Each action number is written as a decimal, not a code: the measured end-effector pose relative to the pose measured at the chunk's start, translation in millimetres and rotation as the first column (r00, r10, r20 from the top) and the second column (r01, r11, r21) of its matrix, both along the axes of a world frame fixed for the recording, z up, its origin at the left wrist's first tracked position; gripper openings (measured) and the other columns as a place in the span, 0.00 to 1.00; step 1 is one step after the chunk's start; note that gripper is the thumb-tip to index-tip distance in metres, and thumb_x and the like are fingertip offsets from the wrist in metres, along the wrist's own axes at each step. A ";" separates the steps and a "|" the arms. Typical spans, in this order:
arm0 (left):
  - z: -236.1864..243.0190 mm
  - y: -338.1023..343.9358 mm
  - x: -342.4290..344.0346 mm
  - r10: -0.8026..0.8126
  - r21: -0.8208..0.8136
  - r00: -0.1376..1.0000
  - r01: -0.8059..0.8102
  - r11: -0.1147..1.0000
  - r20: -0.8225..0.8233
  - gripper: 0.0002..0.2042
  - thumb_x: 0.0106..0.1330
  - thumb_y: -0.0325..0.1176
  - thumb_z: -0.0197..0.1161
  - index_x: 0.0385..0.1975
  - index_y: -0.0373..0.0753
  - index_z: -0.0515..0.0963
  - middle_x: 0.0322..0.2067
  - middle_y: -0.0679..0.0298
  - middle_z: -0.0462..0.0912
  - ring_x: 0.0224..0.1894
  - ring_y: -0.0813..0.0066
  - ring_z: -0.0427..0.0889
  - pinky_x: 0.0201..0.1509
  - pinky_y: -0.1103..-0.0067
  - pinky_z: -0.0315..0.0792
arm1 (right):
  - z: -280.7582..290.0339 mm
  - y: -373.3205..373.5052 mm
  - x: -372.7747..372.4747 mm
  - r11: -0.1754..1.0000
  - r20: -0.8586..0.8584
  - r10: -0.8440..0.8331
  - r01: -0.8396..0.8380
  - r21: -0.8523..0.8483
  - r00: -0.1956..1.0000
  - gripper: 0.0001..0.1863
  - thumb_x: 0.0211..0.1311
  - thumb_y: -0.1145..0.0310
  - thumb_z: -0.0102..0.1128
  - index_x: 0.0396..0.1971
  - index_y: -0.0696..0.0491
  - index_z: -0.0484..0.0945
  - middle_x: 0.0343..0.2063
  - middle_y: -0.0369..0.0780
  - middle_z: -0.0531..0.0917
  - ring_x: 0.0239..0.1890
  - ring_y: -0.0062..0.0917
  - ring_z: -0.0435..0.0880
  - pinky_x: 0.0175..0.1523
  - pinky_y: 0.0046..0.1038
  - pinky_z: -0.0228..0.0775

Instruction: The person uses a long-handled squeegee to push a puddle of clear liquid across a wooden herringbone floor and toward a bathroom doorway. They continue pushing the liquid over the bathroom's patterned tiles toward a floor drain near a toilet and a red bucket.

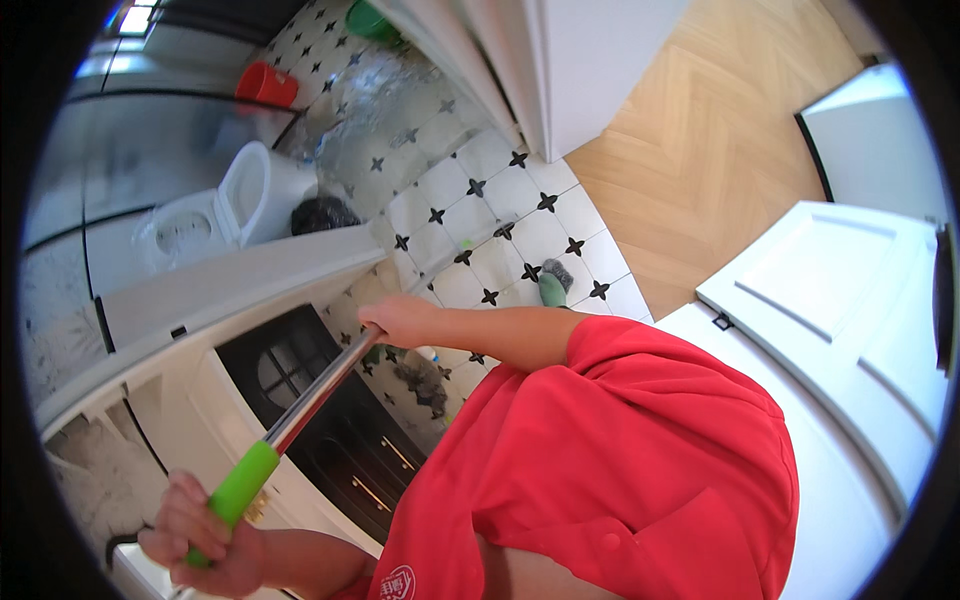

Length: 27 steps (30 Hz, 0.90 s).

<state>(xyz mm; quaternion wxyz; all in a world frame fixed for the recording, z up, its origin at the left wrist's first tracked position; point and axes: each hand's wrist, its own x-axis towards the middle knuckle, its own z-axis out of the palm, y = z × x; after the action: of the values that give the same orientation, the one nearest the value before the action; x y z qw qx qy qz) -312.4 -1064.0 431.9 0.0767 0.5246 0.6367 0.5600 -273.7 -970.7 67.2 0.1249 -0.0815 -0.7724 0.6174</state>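
Observation:
A metal pole [325, 388] with a bright green grip [240, 490] slants across the lower left of the head view. My left hand [205, 540] is closed around the green grip at its near end. Farther up, my right hand [400, 320] wraps around the metal shaft. Whatever lies at the pole's far end is hidden behind my right hand. Below the pole stands a dark cabinet [340, 410] with gold handles. A grey crumpled bundle [422, 380], perhaps cloth or plastic, lies on the patterned tile floor [500, 265] near my right forearm.
A white toilet [250, 190] with raised lid stands beyond a low partition, beside a black bag [322, 214]. Farther off are a red bucket [267, 86] and a green container [370, 20]. A white door [820, 270] and wood floor [690, 140] lie to the right.

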 end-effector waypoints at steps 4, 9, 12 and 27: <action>-3.0 14.4 1.8 -0.125 -0.004 0.991 0.126 0.992 0.051 0.15 0.71 0.46 0.48 0.26 0.46 0.61 0.11 0.75 0.57 0.16 0.86 0.57 0.35 0.78 0.56 | 2.8 3.4 55.0 0.997 0.093 -0.069 0.066 0.036 0.993 0.11 0.55 0.62 0.62 0.32 0.50 0.70 0.26 0.43 0.77 0.33 0.43 0.77 0.36 0.42 0.67; -8.5 28.1 -2.7 -0.388 0.009 0.845 0.414 0.910 0.369 0.12 0.71 0.44 0.51 0.28 0.45 0.64 0.13 0.76 0.58 0.18 0.83 0.57 0.42 0.77 0.57 | 4.0 27.3 130.4 0.939 0.184 -0.334 0.309 0.152 0.924 0.12 0.57 0.60 0.61 0.34 0.49 0.72 0.29 0.43 0.80 0.36 0.42 0.79 0.38 0.42 0.69; -46.3 52.6 8.4 -0.535 0.011 0.745 0.579 0.815 0.398 0.13 0.70 0.44 0.53 0.28 0.44 0.65 0.14 0.74 0.62 0.19 0.80 0.61 0.41 0.75 0.59 | -28.6 46.3 183.2 0.810 0.211 -0.572 0.505 0.299 0.793 0.09 0.55 0.64 0.62 0.32 0.51 0.74 0.27 0.44 0.80 0.34 0.43 0.79 0.37 0.42 0.69; -92.5 160.4 108.4 -0.974 -0.081 -0.005 0.996 -0.024 0.227 0.07 0.50 0.24 0.68 0.25 0.39 0.75 0.24 0.63 0.79 0.33 0.62 0.82 0.50 0.64 0.69 | -33.5 131.1 358.4 0.176 -0.044 -0.971 0.825 0.537 0.236 0.12 0.47 0.66 0.69 0.24 0.54 0.74 0.25 0.44 0.77 0.31 0.41 0.77 0.36 0.37 0.70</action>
<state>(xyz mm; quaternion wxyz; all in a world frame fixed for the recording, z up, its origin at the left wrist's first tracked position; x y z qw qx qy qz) -204.0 -903.6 339.4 0.5397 0.7786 0.1303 0.2926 84.7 -839.6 33.7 0.3611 -0.5905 -0.6947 0.1958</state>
